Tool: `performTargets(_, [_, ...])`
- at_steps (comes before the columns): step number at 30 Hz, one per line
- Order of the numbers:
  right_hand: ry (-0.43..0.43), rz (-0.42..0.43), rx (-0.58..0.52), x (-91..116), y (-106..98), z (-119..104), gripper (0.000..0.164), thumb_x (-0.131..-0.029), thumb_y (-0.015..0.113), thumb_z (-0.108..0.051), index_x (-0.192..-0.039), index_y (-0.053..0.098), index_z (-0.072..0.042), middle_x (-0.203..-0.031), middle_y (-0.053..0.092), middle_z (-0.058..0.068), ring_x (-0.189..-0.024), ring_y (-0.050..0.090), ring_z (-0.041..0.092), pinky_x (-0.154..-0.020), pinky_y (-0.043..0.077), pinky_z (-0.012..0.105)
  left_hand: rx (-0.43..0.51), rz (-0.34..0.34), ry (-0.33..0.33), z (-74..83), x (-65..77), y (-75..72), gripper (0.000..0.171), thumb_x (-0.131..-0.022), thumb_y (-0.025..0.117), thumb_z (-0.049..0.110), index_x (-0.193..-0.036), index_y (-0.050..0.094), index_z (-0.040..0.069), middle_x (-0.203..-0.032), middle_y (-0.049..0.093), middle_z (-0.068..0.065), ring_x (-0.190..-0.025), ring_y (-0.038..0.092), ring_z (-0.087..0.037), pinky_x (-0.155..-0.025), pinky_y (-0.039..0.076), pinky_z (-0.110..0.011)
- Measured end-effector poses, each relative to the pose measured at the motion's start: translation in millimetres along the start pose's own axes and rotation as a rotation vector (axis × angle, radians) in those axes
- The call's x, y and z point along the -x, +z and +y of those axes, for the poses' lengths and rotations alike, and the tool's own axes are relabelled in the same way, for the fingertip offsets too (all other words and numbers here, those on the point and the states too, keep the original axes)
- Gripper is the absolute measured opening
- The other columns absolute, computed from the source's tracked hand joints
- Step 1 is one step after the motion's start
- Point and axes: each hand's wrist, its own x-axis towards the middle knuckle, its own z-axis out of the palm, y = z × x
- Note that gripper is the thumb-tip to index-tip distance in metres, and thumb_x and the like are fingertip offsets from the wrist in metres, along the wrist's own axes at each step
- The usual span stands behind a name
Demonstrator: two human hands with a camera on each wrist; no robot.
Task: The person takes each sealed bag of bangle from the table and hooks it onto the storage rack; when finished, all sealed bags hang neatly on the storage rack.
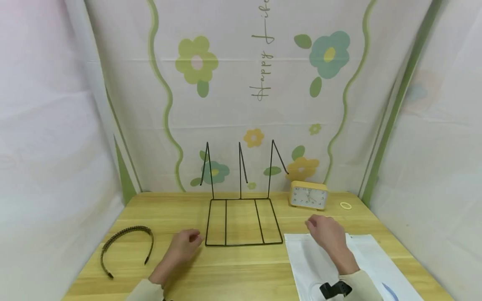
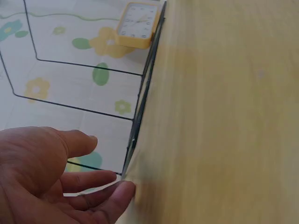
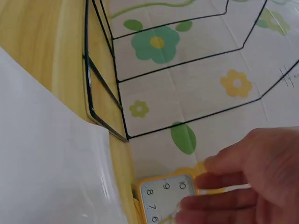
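A black wire rack (image 1: pixel 244 244) with three upright bent prongs stands mid-table. Just left of its near corner is my left hand (image 1: pixel 184 246), fingers loosely bent and holding nothing. The left wrist view has its thumb and fingers (image 2: pixel 77 142) apart, beside the rack's edge. My right hand (image 1: pixel 328 232) hovers over a white plastic sheet or bag (image 1: pixel 301 259), also with nothing in it. Beyond that hand sits a yellow alarm clock (image 1: pixel 308 195); in the right wrist view the fingers (image 3: pixel 219 198) overlap its face.
A dark braided headband (image 1: pixel 129 229) lies on the wooden table at the left. Near the back right corner, beside the clock, is a small pale yellow ring (image 1: pixel 350 207). Printed white cloth (image 1: pixel 233 104) walls the table at the back and sides.
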Motion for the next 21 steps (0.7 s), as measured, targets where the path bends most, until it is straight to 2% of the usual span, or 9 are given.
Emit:
performTargets(3, [0.082,-0.225,0.005,-1.9,-9.7,14.1,0.023,-0.088,0.067,-0.032,-0.087,0.068,-0.009,-0.078,0.065,0.005,-0.063,0.054,0.018,-0.053,0.043,0.036,-0.008,-0.005,-0.066,-4.1,-0.1,3.6,0.031,-0.091,0.066,0.01,-0.116,0.064,-0.009,-0.101,0.068,-0.012,-0.094,0.064,-0.026,-0.078,0.054,-0.04])
performTargets(6, [0.139,-0.325,-0.001,-2.7,-15.9,30.5,0.031,-0.087,0.066,-0.039,-0.082,0.061,-0.009,-0.075,0.056,0.005,-0.065,0.049,0.02,-0.055,0.039,0.036,0.002,0.008,-0.109,-5.1,-0.7,5.7,0.029,-0.091,0.066,0.009,-0.115,0.065,-0.008,-0.101,0.068,-0.011,-0.095,0.064,-0.027,-0.079,0.054,-0.041])
performTargets(8, [0.182,-0.345,-0.01,-2.6,-18.2,41.7,0.034,-0.087,0.065,-0.042,-0.083,0.059,-0.008,-0.075,0.054,0.006,-0.065,0.048,0.021,-0.056,0.038,0.036,0.017,0.02,-0.094,-3.6,-2.6,8.6,0.026,-0.09,0.067,0.009,-0.111,0.067,-0.007,-0.098,0.068,-0.01,-0.092,0.064,-0.025,-0.077,0.054,-0.04])
performTargets(10, [0.224,-0.35,-0.009,-1.6,-17.7,51.4,0.039,-0.086,0.066,-0.046,-0.085,0.059,-0.007,-0.077,0.055,0.007,-0.066,0.049,0.022,-0.057,0.039,0.037,0.034,0.021,-0.064,0.0,-5.3,12.4,0.015,-0.089,0.067,0.007,-0.099,0.069,-0.005,-0.088,0.067,-0.005,-0.082,0.061,-0.02,-0.07,0.052,-0.035])
performTargets(12, [0.243,-0.381,-0.007,0.2,-13.8,58.1,0.049,-0.085,0.066,-0.052,-0.089,0.061,-0.004,-0.082,0.06,0.009,-0.069,0.052,0.023,-0.06,0.043,0.04,0.044,0.026,-0.047,2.9,-7.6,17.1,0.009,-0.087,0.069,0.005,-0.083,0.066,-0.003,-0.073,0.059,0.0,-0.069,0.054,-0.015,-0.06,0.046,-0.029])
performTargets(14, [0.249,-0.417,0.006,3.5,-6.7,62.4,0.058,-0.081,0.067,-0.059,-0.095,0.064,-0.002,-0.088,0.064,0.01,-0.072,0.055,0.023,-0.063,0.046,0.044,0.038,0.033,-0.038,5.3,-8.7,21.6,0.013,-0.085,0.07,0.003,-0.076,0.062,0.0,-0.067,0.051,0.001,-0.063,0.047,-0.012,-0.057,0.039,-0.026])
performTargets(16, [0.254,-0.439,0.01,7.9,1.1,64.7,0.065,-0.078,0.069,-0.061,-0.1,0.065,0.0,-0.092,0.066,0.013,-0.076,0.059,0.026,-0.066,0.048,0.048,0.027,0.033,-0.036,6.5,-9.5,25.3,0.015,-0.084,0.071,0.002,-0.075,0.059,0.0,-0.066,0.047,0.001,-0.062,0.044,-0.013,-0.057,0.036,-0.026])
performTargets(18, [0.256,-0.439,0.015,12.8,7.2,66.3,0.068,-0.078,0.071,-0.06,-0.104,0.065,0.003,-0.095,0.067,0.016,-0.079,0.061,0.03,-0.068,0.049,0.051,0.013,0.04,-0.042,7.1,-10.3,28.0,0.009,-0.083,0.072,0.002,-0.081,0.064,0.0,-0.07,0.051,0.0,-0.066,0.047,-0.014,-0.059,0.039,-0.027])
performTargets(21, [0.275,-0.402,-0.001,19.1,10.6,70.1,0.059,-0.081,0.072,-0.049,-0.106,0.064,0.004,-0.097,0.067,0.018,-0.083,0.063,0.034,-0.071,0.049,0.053,0.011,0.037,-0.057,6.3,-13.4,31.6,0.015,-0.083,0.073,0.003,-0.095,0.068,-0.004,-0.077,0.059,-0.002,-0.072,0.053,-0.015,-0.063,0.047,-0.031])
